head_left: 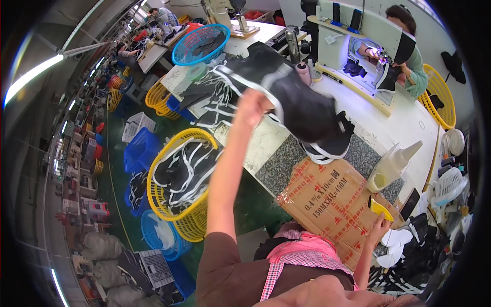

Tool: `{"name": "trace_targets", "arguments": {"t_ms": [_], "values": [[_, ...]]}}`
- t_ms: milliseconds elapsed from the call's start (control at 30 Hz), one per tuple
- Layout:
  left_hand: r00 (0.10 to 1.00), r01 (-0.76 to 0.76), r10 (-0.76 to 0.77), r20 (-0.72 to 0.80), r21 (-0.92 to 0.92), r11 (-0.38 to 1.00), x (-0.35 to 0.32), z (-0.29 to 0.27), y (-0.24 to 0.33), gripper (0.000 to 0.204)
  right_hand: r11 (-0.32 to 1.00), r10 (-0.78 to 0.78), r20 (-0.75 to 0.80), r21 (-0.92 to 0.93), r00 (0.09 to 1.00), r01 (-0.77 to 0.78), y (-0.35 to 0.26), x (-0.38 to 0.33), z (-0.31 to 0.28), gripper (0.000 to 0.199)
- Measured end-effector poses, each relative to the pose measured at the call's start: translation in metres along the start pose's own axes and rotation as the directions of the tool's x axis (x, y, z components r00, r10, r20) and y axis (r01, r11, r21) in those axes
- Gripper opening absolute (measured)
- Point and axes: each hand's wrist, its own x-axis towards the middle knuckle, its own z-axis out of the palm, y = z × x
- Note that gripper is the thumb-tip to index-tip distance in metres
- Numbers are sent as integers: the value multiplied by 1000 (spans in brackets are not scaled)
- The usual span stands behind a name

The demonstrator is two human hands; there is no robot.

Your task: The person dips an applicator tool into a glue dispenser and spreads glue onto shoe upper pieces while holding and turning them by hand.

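My left hand (253, 106) reaches far across the table, its fingers closed on the white edge of a black shoe-upper piece (312, 102). That piece is smeared by motion; its lower end hangs over more black pieces with white edging (330, 153). Down at the right, my right hand (377, 230) is closed round a yellow tool with a dark end (381, 209), whose exact kind I cannot make out. It is held over the right side of a flattened cardboard sheet (332, 204). Just beyond the tool stands a whitish squeeze bottle (394, 166) with a pointed nozzle.
A yellow basket (153, 176) of black and white pieces stands left of the table. A blue basket (176, 53) sits on its far end. Across from me, a person (417, 66) works at a sewing machine (340, 56). White and black cut pieces (396, 245) lie at the lower right.
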Motion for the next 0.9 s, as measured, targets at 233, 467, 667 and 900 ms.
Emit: {"name": "trace_targets", "arguments": {"t_ms": [233,467,667,900], "values": [[788,-85,259,-559,318,944,120,-94,36,51,996,70,-77,-45,995,-73,42,1,-38,27],[788,-611,249,563,764,207,76,-32,-181,58,958,-198,-116,-232,973,167,-45,40,16,30],[921,98,295,-254,884,457,110,-5,-255,99,713,-396,202,-547,896,438,-109,72,62,17],[995,29,-81,56,621,783,110,12,-231,40,814,-351,115,-454,929,364,-87,75,53,17]]}}
